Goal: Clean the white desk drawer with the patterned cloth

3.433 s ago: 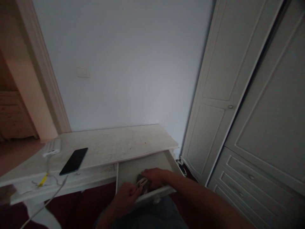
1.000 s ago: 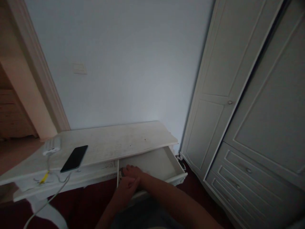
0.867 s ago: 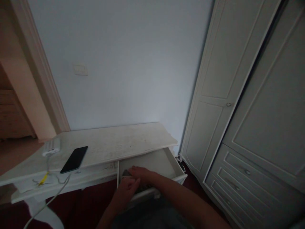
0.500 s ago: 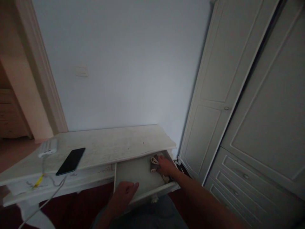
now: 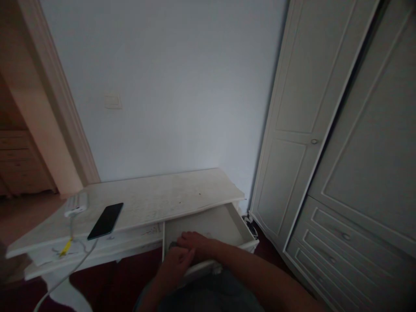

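Note:
My right hand point(image 5: 196, 242) is low in the left part of a pulled-out white drawer point(image 5: 224, 225), its fingers curled downward. A small grey edge of folded cloth point(image 5: 173, 245) shows at its fingertips; the rest is covered by the hand. Right beside it, at the drawer's front left, my left hand point(image 5: 175, 262) is closed with fingers bent in. Its thumb points to the right hand and seems to touch it. Whether anything sits inside the left fist is hidden.
The drawer belongs to a worn white table point(image 5: 162, 190) against the wall. On its left lie a black phone point(image 5: 106, 221) and a white power strip point(image 5: 76, 203) with a cable point(image 5: 66, 279). A wardrobe point(image 5: 289, 164) stands at right. Dark items point(image 5: 250, 225) lie beside the table.
My right hand has moved left across the drawer with the folded cloth, from the right side to beside my left hand. My left hand has shifted slightly right. The view has turned a little.

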